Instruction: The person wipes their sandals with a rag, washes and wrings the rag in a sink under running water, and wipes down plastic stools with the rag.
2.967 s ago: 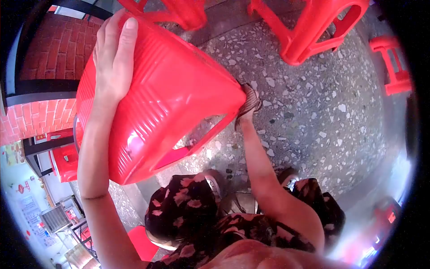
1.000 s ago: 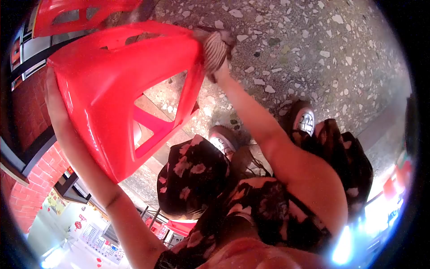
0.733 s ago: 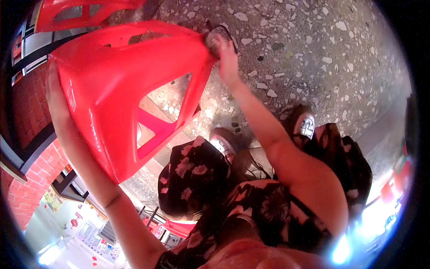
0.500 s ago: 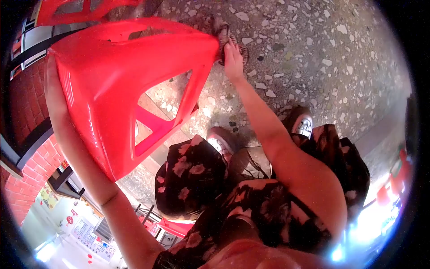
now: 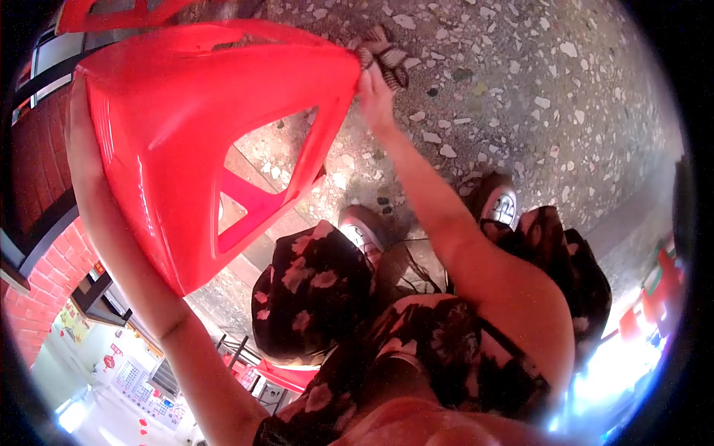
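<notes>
A red plastic stool (image 5: pixel 190 111) lies tipped over in front of me, its seat side toward the left and its legs pointing right. My left hand (image 5: pixel 80 123) holds the seat side along its left edge, with the fingertips partly hidden. At the leg end my right hand (image 5: pixel 377 97) is closed on a brown-and-white striped cloth (image 5: pixel 387 58), which presses against the end of a stool leg.
Another red stool (image 5: pixel 111 18) stands at the upper left. Speckled terrazzo floor (image 5: pixel 520 111) spreads to the right. My shoes (image 5: pixel 500 207) are below the stool. A red brick wall (image 5: pixel 48 286) and dark frames line the left side.
My right hand has shifted slightly left and up along the leg, and the cloth has bunched differently. The stool has moved a little up and left, held by my left hand.
</notes>
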A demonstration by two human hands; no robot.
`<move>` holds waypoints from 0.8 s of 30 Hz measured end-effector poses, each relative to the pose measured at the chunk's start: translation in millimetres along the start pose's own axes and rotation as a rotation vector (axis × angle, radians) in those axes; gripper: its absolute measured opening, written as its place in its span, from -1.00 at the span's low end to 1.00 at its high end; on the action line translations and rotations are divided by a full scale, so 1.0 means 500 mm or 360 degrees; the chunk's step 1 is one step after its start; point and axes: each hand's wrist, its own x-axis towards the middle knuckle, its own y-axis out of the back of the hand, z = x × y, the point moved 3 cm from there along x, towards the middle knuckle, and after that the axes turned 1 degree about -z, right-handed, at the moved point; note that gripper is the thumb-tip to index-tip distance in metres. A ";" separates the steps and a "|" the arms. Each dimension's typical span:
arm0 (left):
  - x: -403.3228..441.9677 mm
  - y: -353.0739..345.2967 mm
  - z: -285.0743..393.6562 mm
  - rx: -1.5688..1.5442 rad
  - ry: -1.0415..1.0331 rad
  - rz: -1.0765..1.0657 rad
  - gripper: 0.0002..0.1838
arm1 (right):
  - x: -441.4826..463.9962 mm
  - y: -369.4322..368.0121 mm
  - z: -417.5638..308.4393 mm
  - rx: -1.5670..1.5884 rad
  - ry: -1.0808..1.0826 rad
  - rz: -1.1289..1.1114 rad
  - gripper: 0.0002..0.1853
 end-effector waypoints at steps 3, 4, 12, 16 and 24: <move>0.054 0.035 -0.051 -0.0087 0.0052 -0.0098 -0.38 | -0.091 -0.164 -0.120 0.0250 0.0505 0.0085 -0.47; 0.069 0.046 -0.066 -0.0150 0.0070 -0.0207 -0.37 | -0.106 -0.212 -0.287 -0.0512 0.0533 0.0183 -0.21; 0.069 0.050 -0.075 -0.0407 0.0049 -0.0399 -0.38 | -0.100 -0.181 -0.373 -0.0182 0.0583 0.0062 -0.20; 0.086 0.068 -0.090 -0.0351 0.0032 -0.0343 -0.39 | 0.002 -0.055 -0.077 0.0529 -0.0205 0.0140 -0.34; 0.123 0.080 -0.102 -0.0069 -0.0091 -0.0252 -0.40 | -0.070 -0.188 -0.270 -0.0372 0.0371 0.0104 -0.22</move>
